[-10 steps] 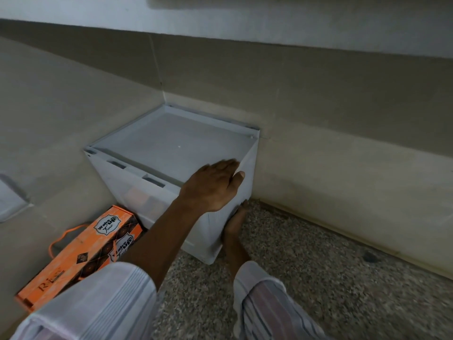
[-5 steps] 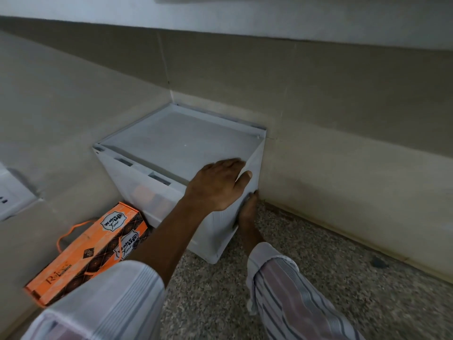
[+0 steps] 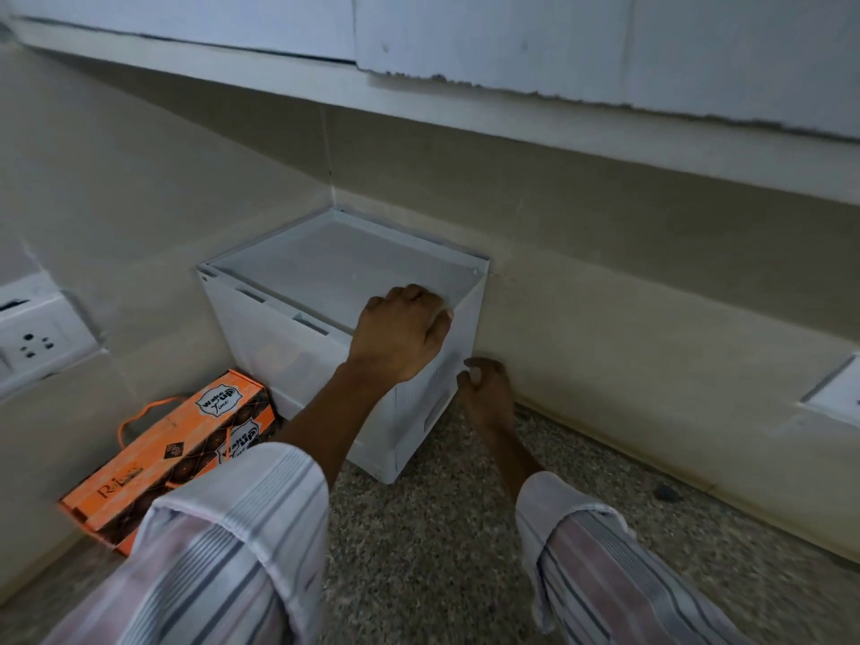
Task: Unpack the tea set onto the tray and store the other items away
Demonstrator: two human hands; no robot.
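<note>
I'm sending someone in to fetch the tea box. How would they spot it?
Look to the corner where the two beige walls meet, where a white plastic storage bin stands on the speckled floor. Left of the bin lies the long orange cardboard box with an orange carry handle, the only brightly coloured thing there.
</note>
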